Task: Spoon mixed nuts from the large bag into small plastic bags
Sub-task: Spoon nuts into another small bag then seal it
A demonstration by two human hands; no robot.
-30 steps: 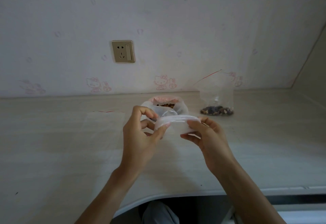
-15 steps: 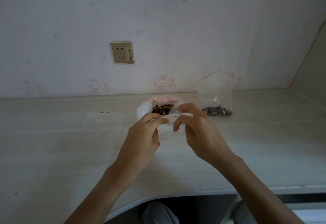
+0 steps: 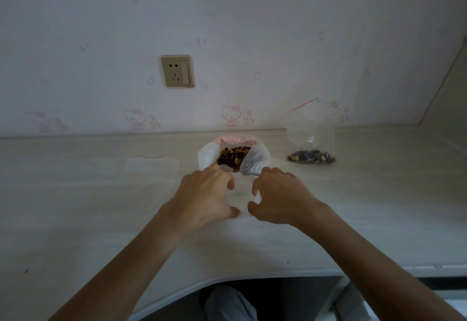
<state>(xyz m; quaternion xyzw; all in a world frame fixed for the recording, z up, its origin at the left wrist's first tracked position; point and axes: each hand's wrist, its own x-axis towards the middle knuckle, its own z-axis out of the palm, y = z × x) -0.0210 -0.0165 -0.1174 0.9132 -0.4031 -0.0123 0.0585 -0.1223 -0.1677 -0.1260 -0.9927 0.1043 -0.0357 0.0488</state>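
The large white bag stands open at the middle of the table, with dark mixed nuts showing inside. A metal spoon leans in it, its handle sticking out toward my right hand. Just in front of it, a small clear plastic bag is set on the table between my hands. My left hand grips its left side with curled fingers and thumb. My right hand grips its right side the same way. The small bag is faint, and I cannot tell what is in it.
Another small clear bag with a red seal line stands at the back right with nuts in its bottom. Flat clear bags lie to the left. A wall socket is above. The table's curved front edge is near me.
Both hands have come down from above the table, bringing the small clear bag with them. It now sits on the table in front of the large bag.
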